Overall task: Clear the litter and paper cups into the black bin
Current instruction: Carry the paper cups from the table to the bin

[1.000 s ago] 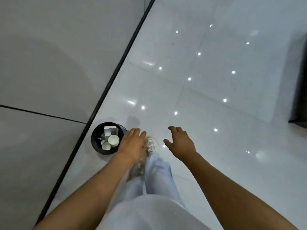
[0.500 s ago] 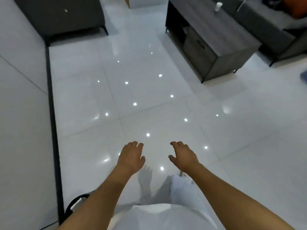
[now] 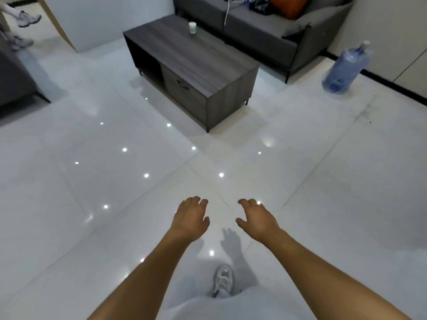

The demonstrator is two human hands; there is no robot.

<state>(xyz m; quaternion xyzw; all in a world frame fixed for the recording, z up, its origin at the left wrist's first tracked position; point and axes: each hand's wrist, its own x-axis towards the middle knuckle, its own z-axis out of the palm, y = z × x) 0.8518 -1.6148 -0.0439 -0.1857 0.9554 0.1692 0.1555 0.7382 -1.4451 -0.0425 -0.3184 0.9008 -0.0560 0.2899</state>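
Empty hands [image 3: 225, 219]; paper cup [image 3: 192, 27] on table [image 3: 208, 65]

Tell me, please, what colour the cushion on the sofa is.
Orange; the cushion shows in the head view.

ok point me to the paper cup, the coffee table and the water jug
paper cup [image 3: 192, 27], head view, middle of its side wall
coffee table [image 3: 196, 56], head view, bare part of its top
water jug [image 3: 344, 68], head view, middle of its blue body

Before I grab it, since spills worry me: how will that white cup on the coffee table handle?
The cup looks small and thin-walled, so probably light and crushable. Standing upright alone on the smooth coffee table, it may tip or slide if nudged. Contents can't be seen.
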